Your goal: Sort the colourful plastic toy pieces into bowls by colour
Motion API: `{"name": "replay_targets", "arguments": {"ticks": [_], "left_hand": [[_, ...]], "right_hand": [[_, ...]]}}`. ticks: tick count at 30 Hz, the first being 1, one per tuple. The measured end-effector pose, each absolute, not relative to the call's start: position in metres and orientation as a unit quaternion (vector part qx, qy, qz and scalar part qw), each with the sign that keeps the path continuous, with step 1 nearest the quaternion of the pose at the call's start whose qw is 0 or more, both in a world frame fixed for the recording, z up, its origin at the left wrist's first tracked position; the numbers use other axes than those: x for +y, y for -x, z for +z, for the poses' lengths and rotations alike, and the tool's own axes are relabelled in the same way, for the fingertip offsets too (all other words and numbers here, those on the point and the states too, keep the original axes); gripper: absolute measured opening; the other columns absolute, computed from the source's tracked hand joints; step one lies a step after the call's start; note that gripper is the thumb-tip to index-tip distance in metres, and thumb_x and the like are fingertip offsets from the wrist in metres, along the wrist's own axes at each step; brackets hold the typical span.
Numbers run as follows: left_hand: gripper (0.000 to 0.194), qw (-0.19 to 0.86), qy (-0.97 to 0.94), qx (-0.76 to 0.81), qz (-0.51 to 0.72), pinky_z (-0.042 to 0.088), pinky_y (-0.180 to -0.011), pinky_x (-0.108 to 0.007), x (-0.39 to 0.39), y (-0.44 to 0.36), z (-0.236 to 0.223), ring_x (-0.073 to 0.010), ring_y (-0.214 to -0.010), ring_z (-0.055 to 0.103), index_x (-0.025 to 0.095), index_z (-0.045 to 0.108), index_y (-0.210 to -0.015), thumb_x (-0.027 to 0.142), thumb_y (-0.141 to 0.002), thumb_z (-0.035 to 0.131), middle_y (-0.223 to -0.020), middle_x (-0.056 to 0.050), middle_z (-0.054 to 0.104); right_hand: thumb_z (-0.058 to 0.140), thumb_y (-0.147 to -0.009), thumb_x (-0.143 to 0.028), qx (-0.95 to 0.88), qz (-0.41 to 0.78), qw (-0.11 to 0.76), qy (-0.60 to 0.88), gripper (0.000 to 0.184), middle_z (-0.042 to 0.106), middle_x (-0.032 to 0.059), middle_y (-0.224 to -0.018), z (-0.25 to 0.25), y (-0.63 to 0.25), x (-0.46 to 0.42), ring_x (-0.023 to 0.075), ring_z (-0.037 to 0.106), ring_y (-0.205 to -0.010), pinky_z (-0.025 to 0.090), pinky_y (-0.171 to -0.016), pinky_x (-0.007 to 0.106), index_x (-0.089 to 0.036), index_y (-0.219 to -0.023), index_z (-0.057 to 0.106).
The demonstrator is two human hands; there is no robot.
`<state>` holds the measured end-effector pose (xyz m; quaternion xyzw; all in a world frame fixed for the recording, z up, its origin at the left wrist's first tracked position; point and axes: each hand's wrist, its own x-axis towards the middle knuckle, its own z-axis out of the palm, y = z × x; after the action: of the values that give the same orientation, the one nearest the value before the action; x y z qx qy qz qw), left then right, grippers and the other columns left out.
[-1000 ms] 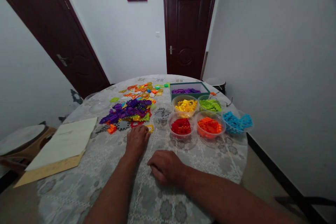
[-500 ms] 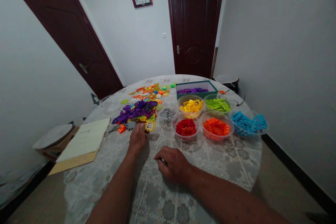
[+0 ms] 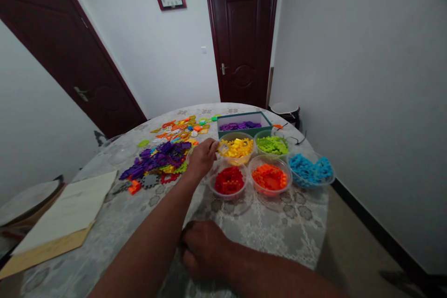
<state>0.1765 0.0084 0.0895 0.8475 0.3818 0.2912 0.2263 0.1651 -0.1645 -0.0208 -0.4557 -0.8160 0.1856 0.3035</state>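
My left hand [image 3: 203,157] reaches over to the near left rim of the plastic bowl of yellow pieces [image 3: 238,148]. Pinched at its fingertips is a yellow plastic piece [image 3: 222,148] with a whitish pattern. My right hand [image 3: 204,247] rests closed on the tablecloth, close by my left forearm; its fingers are in shadow and whatever they hold is hidden. In front of the right hand stand bowls of red pieces [image 3: 229,180] and orange pieces [image 3: 270,177]. A heap of purple pieces [image 3: 160,157] lies to the left of my left hand.
Bowls of green pieces [image 3: 273,143] and blue pieces [image 3: 310,170] stand at the right. Behind is a green-edged box [image 3: 263,125] holding purple pieces. Mixed loose pieces [image 3: 185,128] spread over the far left. Paper sheets [image 3: 66,209] overhang the left edge. Glasses [image 3: 298,141] lie far right.
My left hand has moved right and away from me, from beside the heap to the yellow bowl, carrying the yellow piece. My right hand sits lower in view. The whole view has shifted.
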Motion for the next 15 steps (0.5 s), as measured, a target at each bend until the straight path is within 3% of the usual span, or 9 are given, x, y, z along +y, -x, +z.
{"name": "replay_targets", "arguments": {"ticks": [3,7,9,15], "left_hand": [[0.025,0.241,-0.861,0.351,0.276,0.05,-0.07,-0.029,0.026,-0.203,0.082,-0.017,-0.07,0.068,0.023,0.07,-0.103,0.037,-0.105,0.05,-0.081,-0.002,0.073],[0.027,0.152,-0.865,0.329,0.347,0.055,-0.095,-0.037,0.035,-0.194,0.076,-0.023,-0.104,0.071,0.023,0.072,-0.118,0.027,-0.103,0.05,-0.113,-0.01,0.076],[0.027,0.114,-0.857,0.338,0.372,0.052,-0.104,-0.041,0.03,-0.171,0.075,-0.0254,-0.112,0.069,0.022,0.071,-0.118,0.028,-0.103,0.049,-0.116,-0.011,0.075],[0.023,0.065,-0.822,0.42,0.38,0.053,-0.104,-0.044,-0.011,-0.077,0.057,-0.0271,-0.108,0.068,0.022,0.069,-0.115,0.031,-0.103,0.052,-0.115,-0.011,0.073]], "right_hand": [[0.063,-0.08,-0.024,-0.81,0.183,0.301,0.469,0.021,0.079,0.0108,-0.1,-0.026,-0.167,-0.163,0.0237,0.073,-0.086,0.054,-0.073,0.029,-0.016,-0.097,0.075],[0.061,-0.084,-0.024,-0.803,0.175,0.319,0.473,0.023,0.078,0.0093,-0.096,-0.031,-0.169,-0.167,0.0235,0.073,-0.087,0.055,-0.076,0.029,-0.017,-0.102,0.074],[0.06,-0.088,-0.023,-0.8,0.178,0.343,0.458,0.023,0.078,0.0077,-0.097,-0.03,-0.17,-0.171,0.0227,0.072,-0.09,0.055,-0.079,0.029,-0.019,-0.106,0.074],[0.059,-0.086,-0.014,-0.784,0.206,0.382,0.444,0.02,0.074,0.0054,-0.093,-0.021,-0.17,-0.183,0.02,0.07,-0.086,0.054,-0.079,0.028,-0.02,-0.1,0.072]]}}
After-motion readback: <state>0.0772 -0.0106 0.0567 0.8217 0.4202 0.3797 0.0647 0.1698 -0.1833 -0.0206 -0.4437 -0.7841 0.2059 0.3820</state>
